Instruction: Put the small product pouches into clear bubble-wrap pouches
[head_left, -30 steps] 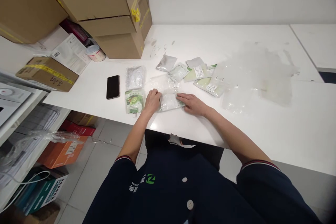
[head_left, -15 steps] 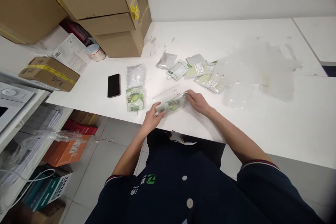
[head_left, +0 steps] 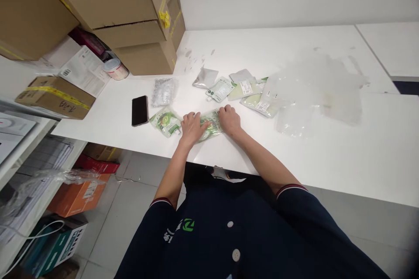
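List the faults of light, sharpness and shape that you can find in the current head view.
Head view: the boxes lean, apparently from wide-angle distortion; small glints dot the clear plastic; both right-hand corners darken; the print on the white labels is too small and soft to read.

The left hand point(head_left: 194, 128) hid one end of the packet point(head_left: 211, 123), and the right hand point(head_left: 230, 120) covered part of the other; whether those fingertips pinched the film could not be told. Print on the pouches point(head_left: 221, 89) and labels point(head_left: 245, 87) was too small to read, as was that on the can point(head_left: 119, 71). The clear bags point(head_left: 294, 120) overlapped, their outlines partly lost. The top edge cut off the upper cartons point(head_left: 111, 2), the left edge the white appliance point(head_left: 15, 128), and the bottom edge the shirt point(head_left: 209, 235). The table point(head_left: 262, 157) and clothing mostly hid the shoes.
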The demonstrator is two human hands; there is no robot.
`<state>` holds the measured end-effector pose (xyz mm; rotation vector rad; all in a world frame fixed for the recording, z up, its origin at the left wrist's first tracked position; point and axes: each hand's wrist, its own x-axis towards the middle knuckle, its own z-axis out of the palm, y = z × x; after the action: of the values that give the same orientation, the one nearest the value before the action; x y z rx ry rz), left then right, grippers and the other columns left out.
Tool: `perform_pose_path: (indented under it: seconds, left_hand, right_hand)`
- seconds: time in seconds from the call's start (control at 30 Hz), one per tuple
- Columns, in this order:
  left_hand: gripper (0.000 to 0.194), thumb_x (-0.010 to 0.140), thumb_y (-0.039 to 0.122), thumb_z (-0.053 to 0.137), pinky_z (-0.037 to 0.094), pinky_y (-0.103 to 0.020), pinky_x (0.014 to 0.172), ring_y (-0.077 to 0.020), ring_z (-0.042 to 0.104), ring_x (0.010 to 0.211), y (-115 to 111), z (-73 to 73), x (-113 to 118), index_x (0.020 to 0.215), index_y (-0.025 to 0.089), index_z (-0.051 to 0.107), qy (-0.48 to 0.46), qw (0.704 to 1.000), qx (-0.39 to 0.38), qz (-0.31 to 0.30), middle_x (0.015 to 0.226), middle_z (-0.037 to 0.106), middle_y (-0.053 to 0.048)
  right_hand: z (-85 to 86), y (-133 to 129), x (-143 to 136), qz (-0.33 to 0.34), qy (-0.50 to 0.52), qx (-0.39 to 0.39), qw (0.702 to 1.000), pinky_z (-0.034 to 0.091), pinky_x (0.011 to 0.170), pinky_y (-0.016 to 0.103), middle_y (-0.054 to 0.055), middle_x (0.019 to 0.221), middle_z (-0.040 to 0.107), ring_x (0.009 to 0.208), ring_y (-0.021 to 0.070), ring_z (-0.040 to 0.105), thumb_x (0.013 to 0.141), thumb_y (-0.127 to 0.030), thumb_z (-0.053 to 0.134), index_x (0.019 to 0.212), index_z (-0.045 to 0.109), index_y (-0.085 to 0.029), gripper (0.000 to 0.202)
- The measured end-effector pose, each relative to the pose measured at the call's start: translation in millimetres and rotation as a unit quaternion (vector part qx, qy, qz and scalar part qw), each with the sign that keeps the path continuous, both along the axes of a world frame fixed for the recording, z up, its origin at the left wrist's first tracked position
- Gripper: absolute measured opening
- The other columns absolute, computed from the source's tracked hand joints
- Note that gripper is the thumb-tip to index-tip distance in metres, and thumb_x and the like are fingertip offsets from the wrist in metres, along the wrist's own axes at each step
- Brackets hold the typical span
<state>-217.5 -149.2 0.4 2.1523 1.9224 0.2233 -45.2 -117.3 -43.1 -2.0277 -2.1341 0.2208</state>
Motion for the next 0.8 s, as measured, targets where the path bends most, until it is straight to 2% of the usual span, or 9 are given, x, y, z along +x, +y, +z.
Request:
perform_pose_path:
  seconds: [0.13, 0.23, 0.3, 0.4, 0.5, 0.6, 0.7, 0.8]
  left_hand:
    - [0.072, 0.078, 0.064, 0.064, 0.044, -0.042, 0.089, -0.0362, 0.055, 0.117, 29, 5.0, 4, 0.131, 0.017, 0.050, -0.050, 0.990, -0.133, -0.006, 0.127, 0.058, -0.018]
    - [0.065, 0.066, 0.062, 0.075, 0.045, -0.035, 0.075, -0.0323, 0.062, 0.099, 41, 6.5, 3, 0.109, 0.015, 0.059, -0.074, 0.974, -0.210, -0.043, 0.108, 0.067, -0.015]
    - [0.052, 0.064, 0.058, 0.078, 0.044, -0.032, 0.071, -0.0286, 0.063, 0.090, 42, 6.5, 1, 0.091, 0.016, 0.061, -0.114, 0.967, -0.213, -0.082, 0.095, 0.068, -0.010]
    - [0.044, 0.063, 0.052, 0.080, 0.045, -0.028, 0.068, -0.0223, 0.062, 0.082, 37, 6.9, 0, 0.082, 0.017, 0.061, -0.237, 0.946, -0.189, -0.118, 0.082, 0.066, -0.004]
    - [0.046, 0.064, 0.049, 0.081, 0.046, -0.026, 0.066, -0.0164, 0.060, 0.075, 32, 8.1, 4, 0.089, 0.016, 0.063, -0.355, 0.905, -0.204, -0.118, 0.083, 0.065, -0.001]
    - [0.046, 0.069, 0.049, 0.078, 0.046, -0.024, 0.061, -0.0112, 0.057, 0.066, 31, 9.4, 12, 0.097, 0.015, 0.064, -0.460, 0.851, -0.240, -0.082, 0.085, 0.066, -0.002]
    - [0.044, 0.068, 0.051, 0.079, 0.044, -0.022, 0.056, -0.0089, 0.054, 0.060, 33, 11.4, 22, 0.087, 0.014, 0.064, -0.534, 0.799, -0.270, -0.063, 0.076, 0.064, -0.001]
    - [0.044, 0.064, 0.049, 0.083, 0.047, -0.022, 0.062, -0.0089, 0.057, 0.063, 34, 12.9, 29, 0.084, 0.014, 0.064, -0.576, 0.774, -0.251, -0.081, 0.074, 0.065, 0.001]
  right_hand:
    - [-0.4, 1, 6, 0.003, 0.032, -0.019, 0.999, 0.046, 0.075, 0.036, 0.015, 0.110, 0.059, 0.096, 0.0261, 0.058, 0.103, -0.035, 0.029, 0.117, 0.056, -0.018, 0.035]
    - [1.9, -2, 11, -0.016, 0.066, 0.012, 0.998, 0.046, 0.077, 0.036, 0.016, 0.116, 0.058, 0.101, 0.0279, 0.056, 0.101, -0.039, 0.035, 0.118, 0.057, -0.017, 0.035]
    - [3.4, -4, 17, -0.031, 0.103, 0.023, 0.994, 0.045, 0.079, 0.037, 0.017, 0.116, 0.058, 0.104, 0.0288, 0.054, 0.099, -0.042, 0.039, 0.109, 0.060, -0.017, 0.035]
    - [6.4, -7, 27, -0.036, 0.232, -0.002, 0.972, 0.044, 0.075, 0.034, 0.010, 0.094, 0.062, 0.088, 0.0231, 0.056, 0.095, -0.047, 0.044, 0.089, 0.059, -0.019, 0.032]
    - [11.6, -10, 36, -0.049, 0.414, -0.014, 0.909, 0.040, 0.060, 0.028, -0.002, 0.068, 0.056, 0.063, 0.0149, 0.049, 0.090, -0.053, 0.051, 0.087, 0.053, -0.022, 0.031]
    - [18.9, -12, 38, -0.033, 0.525, -0.014, 0.851, 0.031, 0.051, 0.025, -0.008, 0.055, 0.045, 0.050, 0.0112, 0.038, 0.087, -0.054, 0.054, 0.093, 0.052, -0.024, 0.031]
    - [26.0, -12, 35, -0.016, 0.605, -0.059, 0.794, 0.030, 0.049, 0.024, -0.009, 0.052, 0.044, 0.047, 0.0099, 0.036, 0.081, -0.056, 0.061, 0.098, 0.055, -0.023, 0.038]
    - [28.8, -11, 30, 0.002, 0.696, -0.153, 0.702, 0.040, 0.056, 0.026, -0.005, 0.063, 0.056, 0.055, 0.0108, 0.047, 0.067, -0.059, 0.073, 0.095, 0.056, -0.021, 0.050]
